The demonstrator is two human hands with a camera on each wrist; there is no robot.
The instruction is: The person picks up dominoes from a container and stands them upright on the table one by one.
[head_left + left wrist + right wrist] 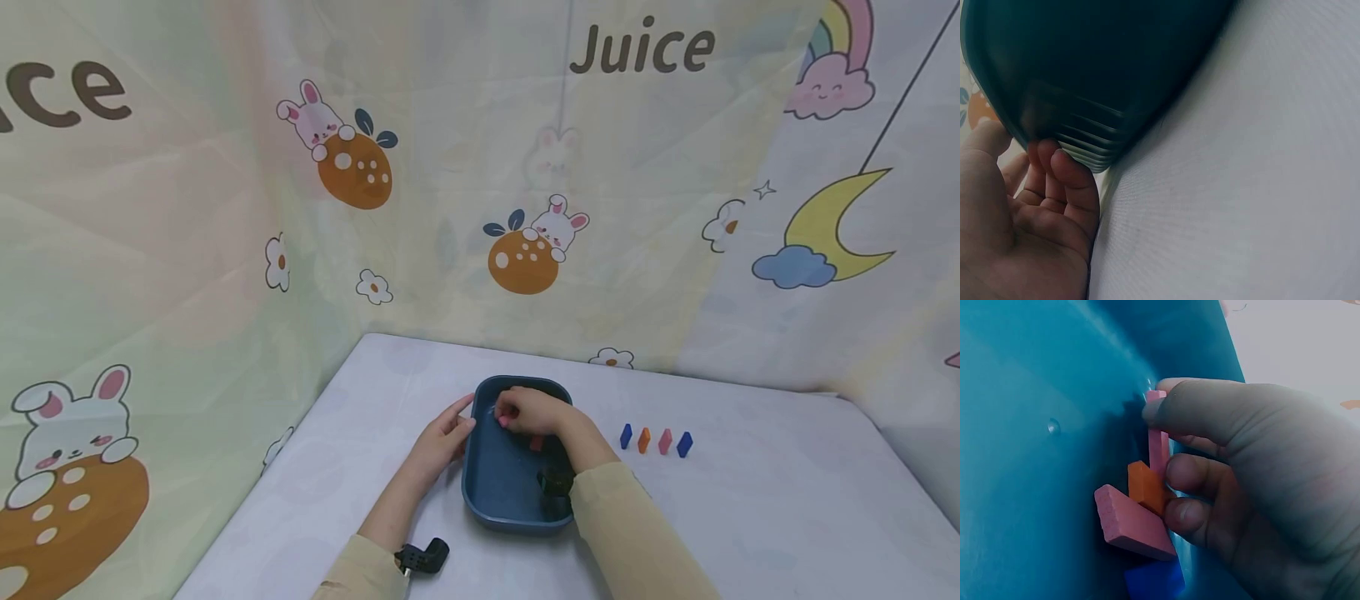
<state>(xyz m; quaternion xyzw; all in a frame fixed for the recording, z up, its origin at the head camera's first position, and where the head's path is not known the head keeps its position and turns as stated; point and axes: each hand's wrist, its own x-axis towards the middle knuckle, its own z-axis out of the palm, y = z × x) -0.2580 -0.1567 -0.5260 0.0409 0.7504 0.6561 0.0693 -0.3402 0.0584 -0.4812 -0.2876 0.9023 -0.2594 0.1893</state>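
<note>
inside a smooth, round-cornered blue bin (498, 496), pinching a slim, straight-edged pink block (1159, 450) with the right hand (534, 411), near an orange block (1145, 489); outside, touching its ridged exterior with the left hand (441, 439), loosely bent.

Blocks (1132, 525) are pink, orange, blue — tray (502, 487) dark blue.

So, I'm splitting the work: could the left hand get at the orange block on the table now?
Probably not easily: the tray and right forearm lie between the left hand and the orange block.

Tbl (780, 500) w/ blue tray (517, 526), 4 blks (644, 441)
</note>
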